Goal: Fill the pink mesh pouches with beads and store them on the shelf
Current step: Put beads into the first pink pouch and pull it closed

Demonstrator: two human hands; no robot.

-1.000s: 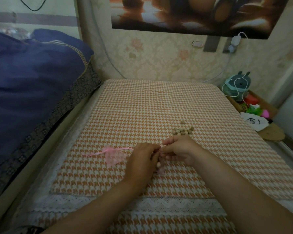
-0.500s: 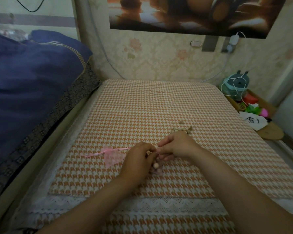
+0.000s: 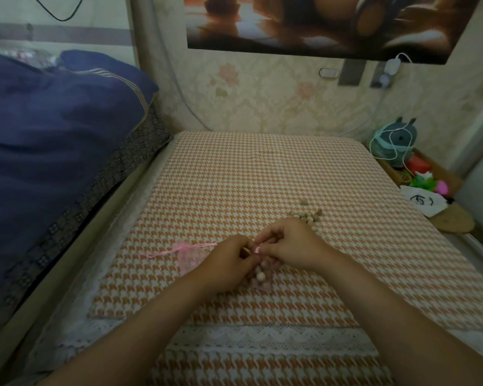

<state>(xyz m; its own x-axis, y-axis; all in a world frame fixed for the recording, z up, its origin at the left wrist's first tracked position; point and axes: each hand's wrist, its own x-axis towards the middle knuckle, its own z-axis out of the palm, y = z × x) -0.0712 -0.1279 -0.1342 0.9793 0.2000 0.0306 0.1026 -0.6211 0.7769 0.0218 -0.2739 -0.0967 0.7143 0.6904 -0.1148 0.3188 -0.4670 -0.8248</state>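
Left hand and right hand closer now, fingers on bead-filled pouch

Layout of surface and surroundings:

- Tablecloth: spread over the table, centre of view, and lying on a lace-edged undercloth that shows at the near edge.
- Bead-filled mesh pouch: on the tablecloth, near centre. Its top is pinched between the left hand and right hand.
- Flat mesh pouch: on the tablecloth, just left of the left hand.
- Bead pile: on the tablecloth, just behind the right hand.
- Lone bead: just behind the pile.
- Quilt: left of the table.
- Poster: on the wall behind the table.
- Side shelf: right of the table. A plush toy sits at its far end and a cloth bag nearer.
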